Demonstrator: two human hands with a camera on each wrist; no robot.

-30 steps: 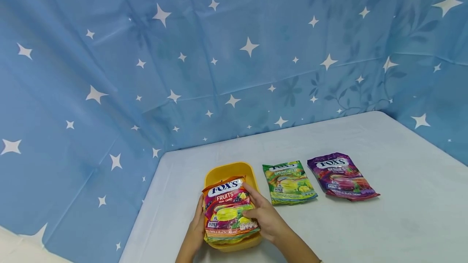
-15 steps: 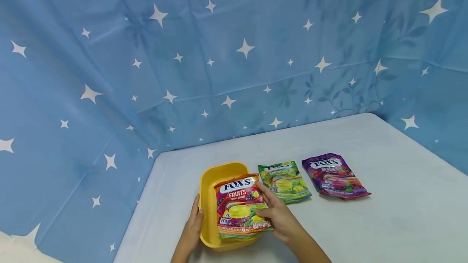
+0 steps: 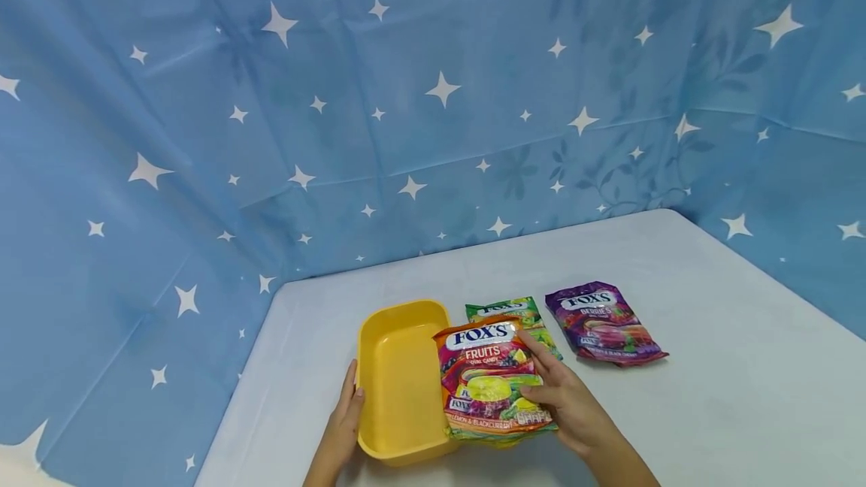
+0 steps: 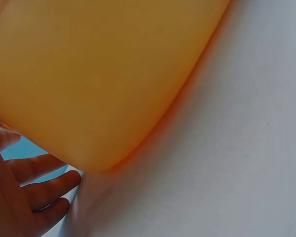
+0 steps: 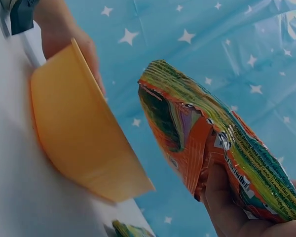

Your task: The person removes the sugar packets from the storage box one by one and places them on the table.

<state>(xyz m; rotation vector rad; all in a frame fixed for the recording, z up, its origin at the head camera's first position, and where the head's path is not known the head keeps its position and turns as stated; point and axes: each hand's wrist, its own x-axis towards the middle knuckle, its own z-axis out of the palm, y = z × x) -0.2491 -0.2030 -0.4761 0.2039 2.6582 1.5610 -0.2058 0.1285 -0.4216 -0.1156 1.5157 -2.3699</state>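
My right hand [image 3: 568, 397] grips an orange-red bag of Fox's Fruits candy [image 3: 487, 382] by its right side in the head view, thumb on the printed front. The bag is raised over the right rim of a yellow plastic tub [image 3: 399, 382]. From the right wrist view, the bag's side and back [image 5: 192, 133] show, with fingers [image 5: 224, 202] against it and a gap to the tub [image 5: 84, 128]. My left hand [image 3: 345, 419] rests along the tub's left wall. Its extended fingers [image 4: 54, 187] lie at the tub's edge in the left wrist view.
Beyond the held bag lies a green Spring Tea candy bag [image 3: 534, 314], partly hidden by it. A purple Berries candy bag [image 3: 602, 325] lies farther right on the white table [image 3: 731, 397]. A blue starry curtain [image 3: 406, 134] hangs behind the table's far edge.
The Fruits bag has moved right with my right hand, from over the tub to its right rim, uncovering the tub's inside. My left hand has let go of the bag and stayed beside the tub.
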